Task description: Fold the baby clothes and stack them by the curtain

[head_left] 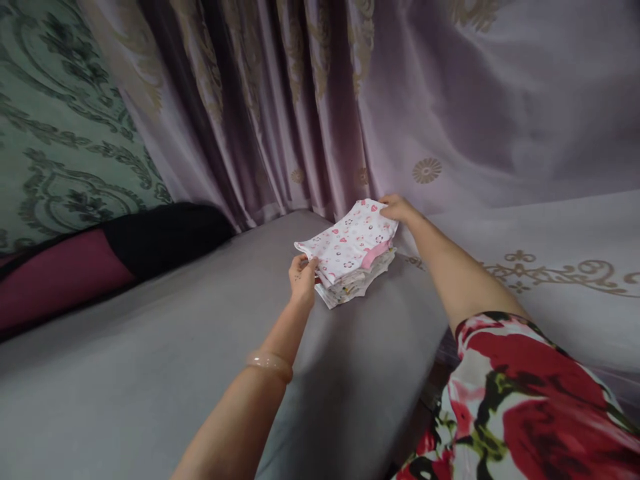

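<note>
A folded white garment (347,240) with small pink and dark prints and a pink trim lies on top of a stack of folded light clothes (353,288). My left hand (303,277) pinches its left corner between thumb and fingers. At the opposite end, my right hand (395,208) grips the right corner, its fingers partly hidden behind the cloth. A bit of red shows between the left fingertips and the stack, too small to name. The garment's left edge sticks out past the pile.
The stack sits near the corner of a grey-covered bed (175,333). Purple curtains (320,120) with gold patterns hang behind and to the right. A black and dark pink bundle (120,260) lies along the green patterned wall (65,133) at left. The bed's edge drops off at the right.
</note>
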The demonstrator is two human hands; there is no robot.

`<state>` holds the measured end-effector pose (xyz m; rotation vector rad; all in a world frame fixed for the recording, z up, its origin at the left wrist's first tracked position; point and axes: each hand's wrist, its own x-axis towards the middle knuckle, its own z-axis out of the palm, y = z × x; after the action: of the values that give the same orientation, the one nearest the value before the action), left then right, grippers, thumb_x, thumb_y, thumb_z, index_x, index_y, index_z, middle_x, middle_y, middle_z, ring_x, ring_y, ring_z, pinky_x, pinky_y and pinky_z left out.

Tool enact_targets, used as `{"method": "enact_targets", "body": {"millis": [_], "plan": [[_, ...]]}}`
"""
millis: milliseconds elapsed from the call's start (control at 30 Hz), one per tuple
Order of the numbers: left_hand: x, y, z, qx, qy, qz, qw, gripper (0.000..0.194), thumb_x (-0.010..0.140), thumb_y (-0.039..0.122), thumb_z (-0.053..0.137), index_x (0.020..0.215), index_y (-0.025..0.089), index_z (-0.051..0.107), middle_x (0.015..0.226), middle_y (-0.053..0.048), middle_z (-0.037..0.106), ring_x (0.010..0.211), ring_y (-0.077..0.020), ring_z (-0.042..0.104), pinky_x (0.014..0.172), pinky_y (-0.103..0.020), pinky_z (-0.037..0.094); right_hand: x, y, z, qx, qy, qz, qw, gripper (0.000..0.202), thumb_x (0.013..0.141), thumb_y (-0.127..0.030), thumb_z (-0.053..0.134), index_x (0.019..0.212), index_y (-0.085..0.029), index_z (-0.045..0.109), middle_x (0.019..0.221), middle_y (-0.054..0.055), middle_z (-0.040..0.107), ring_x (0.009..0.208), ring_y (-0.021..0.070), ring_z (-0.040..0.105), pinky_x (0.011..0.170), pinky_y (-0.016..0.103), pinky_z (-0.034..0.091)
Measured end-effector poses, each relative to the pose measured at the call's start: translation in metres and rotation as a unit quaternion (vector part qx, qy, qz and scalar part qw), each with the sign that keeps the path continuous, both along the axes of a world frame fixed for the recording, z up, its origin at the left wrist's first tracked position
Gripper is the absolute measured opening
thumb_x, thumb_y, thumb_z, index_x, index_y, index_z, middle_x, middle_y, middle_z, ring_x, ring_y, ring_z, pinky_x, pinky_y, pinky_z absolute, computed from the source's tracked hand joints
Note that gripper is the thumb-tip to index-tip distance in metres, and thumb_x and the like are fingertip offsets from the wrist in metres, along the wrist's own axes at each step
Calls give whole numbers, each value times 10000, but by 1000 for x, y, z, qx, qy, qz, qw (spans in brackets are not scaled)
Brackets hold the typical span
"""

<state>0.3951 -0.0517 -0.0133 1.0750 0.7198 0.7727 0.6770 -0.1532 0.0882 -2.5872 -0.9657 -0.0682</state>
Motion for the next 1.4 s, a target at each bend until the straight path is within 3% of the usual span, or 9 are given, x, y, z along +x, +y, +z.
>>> {"method": "enact_targets", "body": {"millis": [133, 300, 467, 667, 800, 967, 1067, 1233, 1400], "plan": [[-3, 3, -4, 4, 70, 2, 998, 168, 781, 166, 602, 924, 178, 514, 663, 46, 530, 503, -77, 519, 499, -198, 454, -10, -4, -11, -57, -54, -8, 997, 410, 793, -99, 526, 1168, -168, 676, 1082, 110, 703, 988, 227, 634, 825, 281, 446], [-9, 9, -27, 31, 159, -2, 987, 247, 832, 165, 600, 1033, 147, 460, 759, 0, 590, 507, -89, 559, 503, -217, 457, -31, 1, -42, -118, -181, -8, 976, 386, 911, -199, 432, 1239, -85, 602, 1244, 211, 605, 1237, 315, 470, 1036, 461, 284], [-31, 16, -53, 106, 193, -55, 974, 304, 885, 229, 561, 1141, 141, 422, 871, -41, 623, 555, -89, 601, 517, -205, 472, -66, 18, -63, -134, -35, 27, 990, 532, 992, -434, 233, 1412, -191, 452, 1496, 133, 409, 1353, 310, 354, 1088, 511, 248], [-95, 45, -79, 166, 213, -119, 956, 335, 869, 311, 578, 1146, 167, 459, 993, -77, 622, 660, -103, 650, 571, -217, 518, -84, 20, -54, -141, 33, 12, 989, 574, 994, -437, 133, 1413, -197, 444, 1539, 129, 344, 1397, 329, 308, 1091, 605, 228], [-151, 57, -61, 168, 248, -134, 945, 246, 850, 323, 575, 1034, 164, 535, 911, -60, 641, 672, -118, 651, 564, -212, 506, -114, 28, -43, -104, -4, 50, 993, 557, 989, -453, 190, 1413, -189, 435, 1536, 134, 347, 1404, 323, 300, 1108, 591, 223], [-215, 53, -21, 168, 306, -114, 930, 160, 816, 313, 589, 896, 174, 581, 764, -15, 643, 613, -106, 620, 532, -188, 462, -191, 36, -39, -57, -89, 195, 975, 531, 981, -416, 227, 1398, -181, 456, 1470, 141, 448, 1368, 284, 379, 1115, 526, 271], [-249, 53, -7, 157, 338, -82, 924, 93, 825, 257, 550, 849, 170, 571, 693, 12, 604, 545, -86, 574, 503, -179, 438, -226, 38, -46, -8, -146, 267, 953, 517, 964, -399, 252, 1371, -185, 488, 1427, 150, 496, 1337, 305, 419, 1083, 560, 301], [-305, 63, 1, 141, 377, -32, 915, 100, 839, 213, 514, 778, 157, 570, 628, 30, 561, 491, -69, 531, 477, -169, 409, -259, 54, -74, 40, -176, 347, 920, 558, 944, -449, 226, 1349, -187, 505, 1421, 157, 502, 1328, 315, 435, 1089, 599, 258], [-357, 72, -12, 131, 375, 45, 916, 107, 816, 204, 540, 742, 155, 599, 614, 12, 593, 464, -79, 538, 464, -182, 407, -281, 83, -134, 12, -146, 398, 906, 589, 915, -478, 243, 1369, -208, 504, 1449, 154, 474, 1369, 309, 389, 1126, 583, 206]]}}
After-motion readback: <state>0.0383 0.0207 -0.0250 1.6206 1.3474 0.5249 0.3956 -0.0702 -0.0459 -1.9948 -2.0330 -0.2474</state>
